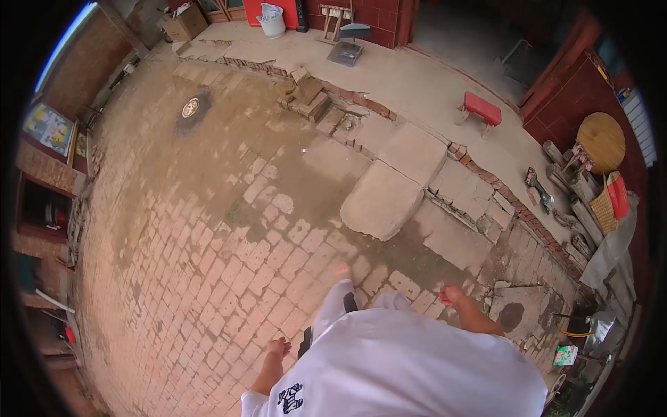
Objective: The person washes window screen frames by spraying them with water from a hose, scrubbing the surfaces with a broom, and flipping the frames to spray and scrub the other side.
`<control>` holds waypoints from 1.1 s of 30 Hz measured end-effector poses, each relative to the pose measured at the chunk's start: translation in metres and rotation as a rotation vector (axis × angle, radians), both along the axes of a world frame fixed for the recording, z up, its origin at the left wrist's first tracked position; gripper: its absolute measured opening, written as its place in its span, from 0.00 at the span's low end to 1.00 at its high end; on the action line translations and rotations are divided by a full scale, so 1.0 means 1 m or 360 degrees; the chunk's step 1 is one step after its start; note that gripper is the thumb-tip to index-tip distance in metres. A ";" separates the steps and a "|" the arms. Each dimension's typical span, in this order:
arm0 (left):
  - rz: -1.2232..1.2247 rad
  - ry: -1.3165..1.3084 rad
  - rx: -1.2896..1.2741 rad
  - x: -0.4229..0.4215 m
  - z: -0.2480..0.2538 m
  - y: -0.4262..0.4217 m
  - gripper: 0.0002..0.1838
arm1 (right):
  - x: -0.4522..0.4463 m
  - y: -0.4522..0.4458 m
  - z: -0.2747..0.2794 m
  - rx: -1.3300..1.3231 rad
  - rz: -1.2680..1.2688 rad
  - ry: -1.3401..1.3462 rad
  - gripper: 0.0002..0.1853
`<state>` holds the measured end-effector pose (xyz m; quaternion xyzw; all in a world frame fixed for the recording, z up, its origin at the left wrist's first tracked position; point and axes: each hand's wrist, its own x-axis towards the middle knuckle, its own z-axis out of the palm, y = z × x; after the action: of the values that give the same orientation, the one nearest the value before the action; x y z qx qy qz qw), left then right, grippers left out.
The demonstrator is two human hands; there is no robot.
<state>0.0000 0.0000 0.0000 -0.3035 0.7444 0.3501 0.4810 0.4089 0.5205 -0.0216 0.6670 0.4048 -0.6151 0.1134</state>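
My left hand [279,347] hangs low beside my body over the brick paving [208,299]. Its fingers are slightly curled and I see nothing in them. To the other side, my right hand [452,295] is held out from my white shirt [403,361], its fingers loosely bent, with no object visible in it. Neither hand touches anything. Ahead of me two pale stone slabs [382,199] form a low ramp up to the raised concrete walkway. One foot [342,270] shows on the bricks in front.
A red-topped stool [482,108] stands on the walkway by an open doorway [479,42]. Stacked logs [583,184], a power tool [538,187] and a round wooden board [601,142] line the right. Loose bricks [306,97] edge the step; a manhole cover [191,107] lies far left.
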 end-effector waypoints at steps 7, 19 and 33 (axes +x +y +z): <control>-0.0148 0.0688 0.0336 -0.317 0.063 0.243 0.15 | -0.161 0.053 -0.010 -0.0067 -0.0176 -0.0121 0.10; -0.0663 0.0148 0.0666 -0.539 0.030 0.589 0.23 | -0.490 0.337 -0.024 0.0000 -0.0565 -0.0139 0.08; -0.0870 0.0647 0.1017 -0.856 0.078 1.043 0.14 | -0.764 0.617 0.069 0.0522 -0.0622 0.0299 0.08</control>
<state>-0.8562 1.0430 0.0778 0.1420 0.7310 0.4746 0.4692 -0.3556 1.1370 0.0479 0.6821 0.3713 -0.6106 -0.1553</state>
